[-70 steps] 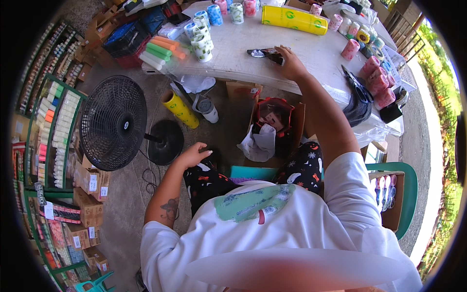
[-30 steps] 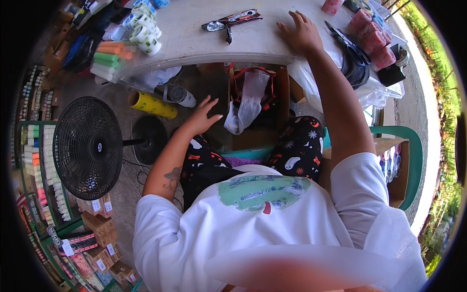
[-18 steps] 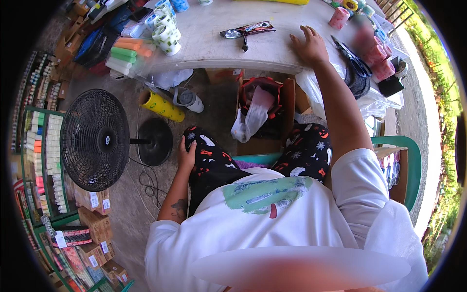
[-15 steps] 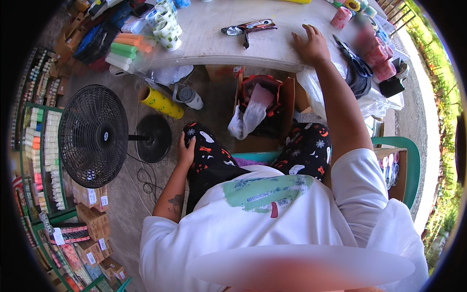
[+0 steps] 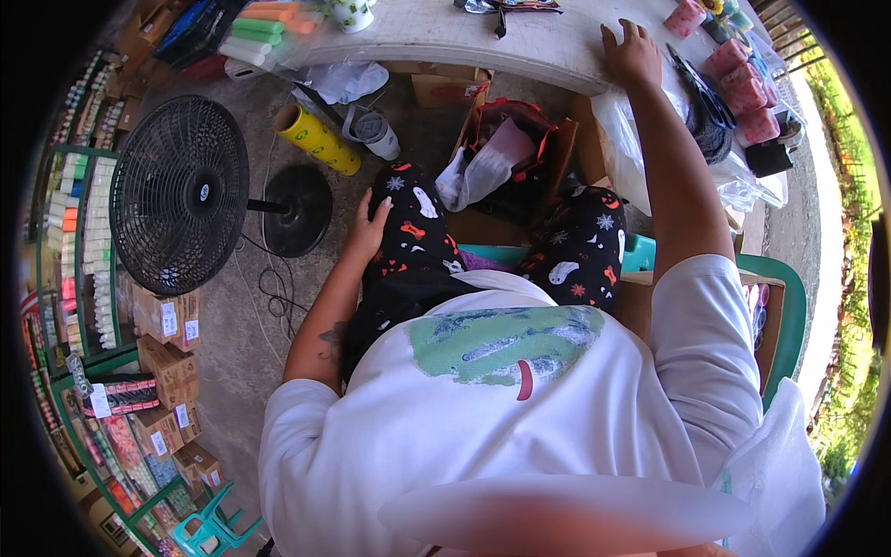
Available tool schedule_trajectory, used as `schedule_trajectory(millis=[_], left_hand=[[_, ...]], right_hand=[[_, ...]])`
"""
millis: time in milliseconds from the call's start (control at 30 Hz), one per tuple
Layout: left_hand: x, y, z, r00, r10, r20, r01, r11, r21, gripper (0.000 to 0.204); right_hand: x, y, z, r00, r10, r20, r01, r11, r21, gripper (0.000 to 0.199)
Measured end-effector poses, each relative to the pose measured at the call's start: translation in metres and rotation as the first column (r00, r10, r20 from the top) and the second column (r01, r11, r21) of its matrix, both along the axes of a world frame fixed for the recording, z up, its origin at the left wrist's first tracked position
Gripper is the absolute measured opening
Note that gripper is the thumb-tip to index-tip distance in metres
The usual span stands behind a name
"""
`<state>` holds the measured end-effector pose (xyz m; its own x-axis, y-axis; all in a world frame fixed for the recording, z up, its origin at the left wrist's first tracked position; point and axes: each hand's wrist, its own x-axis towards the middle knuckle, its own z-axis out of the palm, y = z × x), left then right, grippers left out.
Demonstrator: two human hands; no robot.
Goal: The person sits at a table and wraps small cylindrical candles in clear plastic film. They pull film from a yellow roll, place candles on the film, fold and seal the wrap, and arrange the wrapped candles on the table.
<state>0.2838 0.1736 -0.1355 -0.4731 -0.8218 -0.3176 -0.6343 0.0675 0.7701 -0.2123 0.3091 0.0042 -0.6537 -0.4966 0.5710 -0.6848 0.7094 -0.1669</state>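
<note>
My right hand (image 5: 635,54) lies palm down by the near edge of the white table (image 5: 418,37), its fingers spread and holding nothing. My left hand (image 5: 371,226) rests on my left knee over the dark printed trousers (image 5: 418,218), its fingers loosely parted; I see nothing held in it, though its palm is hidden. The crumpled foil wrapper (image 5: 524,6) is on the table to the left of my right hand, apart from it and partly cut off at the far edge of my view. Just right of that hand lie dark-handled scissors (image 5: 710,104), and farther right is a cluster of pink patterned rolls (image 5: 745,90). Toward the table's left end are orange, green and white tubes (image 5: 255,39), with a white roll with green marks (image 5: 353,15) to their right. Beyond my knees, a cardboard box (image 5: 559,160) holds a red-edged bag (image 5: 497,113) and a pale plastic bag (image 5: 492,165). Left of it, a grey tumbler (image 5: 378,136) is just beside a tilted yellow roll (image 5: 320,139). A black fan (image 5: 181,195) stands left of my left knee, and farther left are green-framed shelves (image 5: 102,362) with brown cartons (image 5: 169,371) beside them.
</note>
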Motion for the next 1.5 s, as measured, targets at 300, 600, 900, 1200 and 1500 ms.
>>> schedule_trajectory(millis=[300, 600, 900, 1200, 1500], left_hand=[[-0.029, 0.020, 0.007, 0.986, -0.163, -0.042, 0.159, 0.984, -0.084, 0.067], [-0.019, 0.021, -0.007, 0.977, -0.143, -0.159, 0.130, 0.988, -0.089, 0.073], [-0.010, 0.008, -0.023, 0.976, -0.083, -0.199, 0.079, 0.996, -0.030, 0.071], [-0.011, -0.001, -0.052, 0.982, -0.057, -0.180, 0.051, 0.998, -0.040, 0.068], [0.003, -0.003, -0.043, 0.998, 0.034, -0.047, -0.035, 0.999, -0.008, 0.072]], right_hand=[[0.016, 0.026, -0.005, 0.967, 0.253, -0.041, -0.256, 0.954, -0.158, 0.040], [0.022, 0.029, -0.003, 0.985, 0.162, -0.050, -0.167, 0.980, -0.109, 0.040], [0.026, 0.027, 0.000, 0.991, 0.126, -0.037, -0.130, 0.984, -0.126, 0.039], [0.015, 0.030, -0.003, 0.984, 0.136, -0.115, -0.150, 0.981, -0.120, 0.041], [0.023, 0.027, 0.000, 0.993, 0.104, -0.060, -0.112, 0.984, -0.137, 0.042]])
